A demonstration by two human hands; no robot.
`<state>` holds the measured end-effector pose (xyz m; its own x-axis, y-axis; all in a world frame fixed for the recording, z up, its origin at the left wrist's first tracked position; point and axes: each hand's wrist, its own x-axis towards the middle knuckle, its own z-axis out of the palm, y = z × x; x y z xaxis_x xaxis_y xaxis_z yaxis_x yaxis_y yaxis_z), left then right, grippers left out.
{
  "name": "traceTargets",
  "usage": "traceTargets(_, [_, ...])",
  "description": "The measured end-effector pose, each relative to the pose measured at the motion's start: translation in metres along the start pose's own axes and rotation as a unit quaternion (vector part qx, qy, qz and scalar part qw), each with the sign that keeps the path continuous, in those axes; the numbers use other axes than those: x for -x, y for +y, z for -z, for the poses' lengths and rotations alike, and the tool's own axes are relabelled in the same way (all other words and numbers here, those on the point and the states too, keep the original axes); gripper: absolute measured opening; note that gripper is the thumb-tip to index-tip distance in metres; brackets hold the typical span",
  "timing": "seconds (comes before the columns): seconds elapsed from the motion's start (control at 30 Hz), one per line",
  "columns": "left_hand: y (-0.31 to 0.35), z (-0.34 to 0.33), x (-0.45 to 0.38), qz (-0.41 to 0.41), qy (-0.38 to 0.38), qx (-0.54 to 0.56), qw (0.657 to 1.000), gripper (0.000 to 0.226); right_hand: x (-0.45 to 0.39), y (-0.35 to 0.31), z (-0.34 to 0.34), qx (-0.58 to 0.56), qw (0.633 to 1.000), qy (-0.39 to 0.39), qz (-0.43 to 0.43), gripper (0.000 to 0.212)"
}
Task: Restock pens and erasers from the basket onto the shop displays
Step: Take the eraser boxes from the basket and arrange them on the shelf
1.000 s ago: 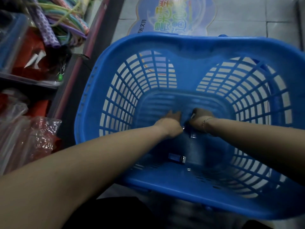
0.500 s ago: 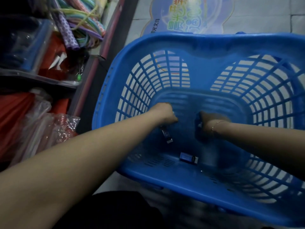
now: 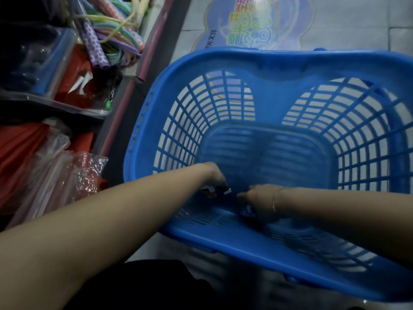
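Observation:
A big blue plastic basket [image 3: 263, 61] with lattice walls stands on the floor, and both my arms reach into it. My left hand [image 3: 215, 179] is low at the near left of the basket floor, its fingers closed on a small dark eraser [image 3: 224, 190] with a pale end. Close to its right, my right hand [image 3: 260, 201], with a thin bracelet at the wrist, is pressed down over another small blue eraser [image 3: 247, 211] by the near wall. The fingertips of that hand are hidden.
A shop shelf [image 3: 67, 108] on the left holds clear trays, red packets, plastic-wrapped goods [image 3: 67, 175] and a bundle of pastel skipping ropes [image 3: 111, 25]. Its dark base runs beside the basket. A colourful floor sticker [image 3: 257, 23] lies on the tiles behind.
My left hand has come back toward me with the small eraser. My right hand has dropped to the near wall, onto the blue eraser that lay loose there. The view has shifted left.

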<state>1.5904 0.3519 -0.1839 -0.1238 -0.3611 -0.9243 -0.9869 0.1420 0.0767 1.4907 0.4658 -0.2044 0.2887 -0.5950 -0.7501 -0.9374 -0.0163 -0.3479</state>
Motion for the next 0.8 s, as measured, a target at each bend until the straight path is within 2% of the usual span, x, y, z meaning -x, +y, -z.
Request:
traceTargets(0.07, [0.001,-0.002,-0.003,-0.006,0.028,0.011,1.0,0.029,-0.002,-0.004,-0.007,0.099,0.995,-0.003,0.017,0.046])
traceTargets(0.2, [-0.003,-0.01,-0.011,-0.056,0.124,-0.135,0.981,0.049,-0.006,-0.004,-0.011,0.196,0.979,0.028,0.037,0.045])
traceTargets(0.33, [0.002,-0.019,-0.017,-0.1,0.187,-0.338,0.917,0.043,-0.009,0.0,-0.009,0.189,0.981,0.049,0.005,0.051])
traceTargets(0.4, [0.004,-0.018,-0.021,-0.096,0.164,-0.35,0.917,0.048,-0.01,0.01,0.0,0.145,0.987,0.063,-0.036,0.05])
traceTargets(0.47, [0.003,-0.011,-0.023,-0.089,0.145,-0.318,0.933,0.047,-0.009,0.026,0.016,0.058,0.989,0.093,-0.099,0.044])
traceTargets(0.5, [0.002,-0.005,-0.022,-0.095,0.144,-0.267,0.948,0.043,-0.005,0.033,0.027,0.021,0.986,0.102,-0.131,0.042])
traceTargets(0.57, [0.003,0.012,-0.011,-0.137,0.151,-0.069,0.977,0.028,0.009,0.046,0.051,-0.056,0.971,0.12,-0.198,0.033])
traceTargets(0.6, [0.006,0.021,0.002,-0.151,0.155,0.07,0.974,0.018,0.021,0.05,0.062,-0.118,0.958,0.138,-0.22,0.024])
traceTargets(0.63, [0.01,0.03,0.018,-0.15,0.161,0.216,0.951,0.008,0.037,0.051,0.075,-0.222,0.931,0.162,-0.239,0.011])
traceTargets(0.67, [0.013,0.04,0.037,-0.144,0.163,0.349,0.912,0.006,0.054,0.049,0.089,-0.353,0.882,0.193,-0.244,0.003])
traceTargets(0.7, [0.016,0.05,0.062,-0.141,0.151,0.466,0.86,0.011,0.074,0.043,0.105,-0.482,0.812,0.228,-0.238,0.014])
traceTargets(0.73, [0.017,0.062,0.089,-0.145,0.128,0.567,0.801,0.016,0.095,0.034,0.12,-0.609,0.72,0.254,-0.215,0.021])
traceTargets(0.8, [0.016,0.087,0.157,-0.158,0.059,0.706,0.687,0.02,0.144,0.001,0.162,-0.812,0.5,0.27,-0.131,0.025])
